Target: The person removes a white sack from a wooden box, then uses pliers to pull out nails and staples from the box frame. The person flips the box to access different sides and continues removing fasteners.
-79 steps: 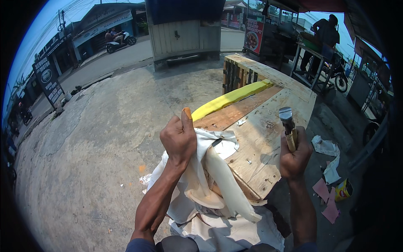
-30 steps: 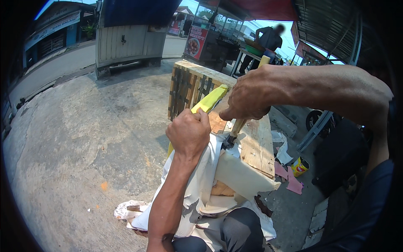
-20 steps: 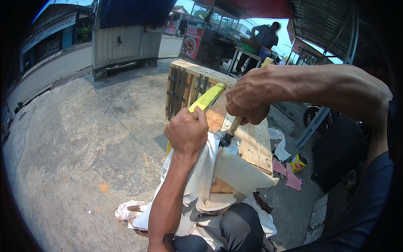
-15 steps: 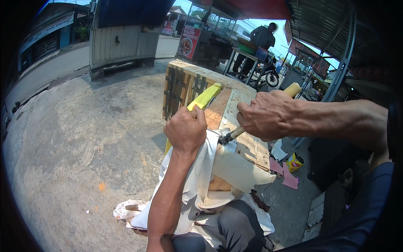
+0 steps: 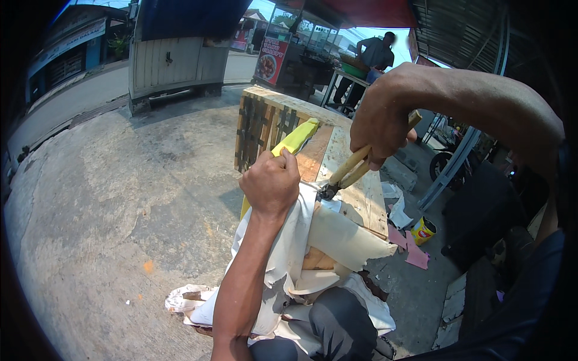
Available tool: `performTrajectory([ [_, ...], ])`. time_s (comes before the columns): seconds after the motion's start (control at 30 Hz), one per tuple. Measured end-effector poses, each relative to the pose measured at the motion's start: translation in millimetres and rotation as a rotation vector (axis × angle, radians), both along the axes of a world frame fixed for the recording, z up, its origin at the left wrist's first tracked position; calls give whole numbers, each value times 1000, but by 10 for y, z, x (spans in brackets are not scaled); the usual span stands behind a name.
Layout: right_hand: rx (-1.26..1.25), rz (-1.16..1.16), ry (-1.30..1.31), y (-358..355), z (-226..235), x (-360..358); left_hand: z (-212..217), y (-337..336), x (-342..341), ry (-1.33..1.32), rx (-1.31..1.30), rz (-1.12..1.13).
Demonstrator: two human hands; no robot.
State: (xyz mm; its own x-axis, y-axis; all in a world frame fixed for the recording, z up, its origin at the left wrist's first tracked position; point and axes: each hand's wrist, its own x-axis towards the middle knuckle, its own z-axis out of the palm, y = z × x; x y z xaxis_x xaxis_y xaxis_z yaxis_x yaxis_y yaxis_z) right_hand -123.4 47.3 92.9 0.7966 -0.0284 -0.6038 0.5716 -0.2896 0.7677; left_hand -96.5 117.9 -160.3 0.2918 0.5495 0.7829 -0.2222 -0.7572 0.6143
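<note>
Cream-white sheet material [image 5: 337, 237] — cloth or thin lining, it is hard to tell which — drapes over the near end of a wooden pallet frame [image 5: 361, 198] and spills down over the person's lap. The left hand [image 5: 272, 182] presses on it at the frame's near left corner, fingers curled tight into a fist that bunches the sheet against the wood, next to a yellow-green strip [image 5: 294, 139] running along the frame's left edge. The right hand [image 5: 380, 123] is raised above and to the right, fingers wrapped closed around the wooden handles of a tool [image 5: 352, 171] — pincers or a small hammer-like head, too small to make out — whose dark metal tip sits on the sheet's upper edge, just beside the left knuckles.

The risk, as I judge it, lies in that closeness: the metal tip works near the left fist, so a slip or a glancing blow could catch the knuckles. The loose sheet could also tear at the tip or pull free if the left grip slackens.

Beyond the frame, pink scraps [image 5: 412, 249] and a yellow can [image 5: 422, 230] lie on the concrete ground [image 5: 120, 198]; a person [image 5: 374, 54] stands at a stall farther off.
</note>
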Motion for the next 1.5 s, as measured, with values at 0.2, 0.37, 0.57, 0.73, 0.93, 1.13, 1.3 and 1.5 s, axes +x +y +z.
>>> performTrajectory([
  [0.2,137,-121,63,-130,36,82,16,-5,-2,22,2,6],
  [0.37,85,-231,100,-1,12,88,18,-7,-10,9,-10,-3],
  [0.57,187,-318,-3,-108,-92,161,34,18,4,58,-28,-30],
  [0.73,376,-526,107,-125,-56,-147,48,90,-23,98,-1,-55],
  [0.93,331,-667,203,-91,-36,170,79,2,-79,123,29,-202],
  [1.13,225,-756,310,164,-78,316,51,30,-132,92,16,-208],
  [1.3,194,-644,295,426,-25,260,85,129,-134,89,-5,-194],
  [1.5,92,-506,275,270,-35,239,69,9,-82,108,-88,-175],
])
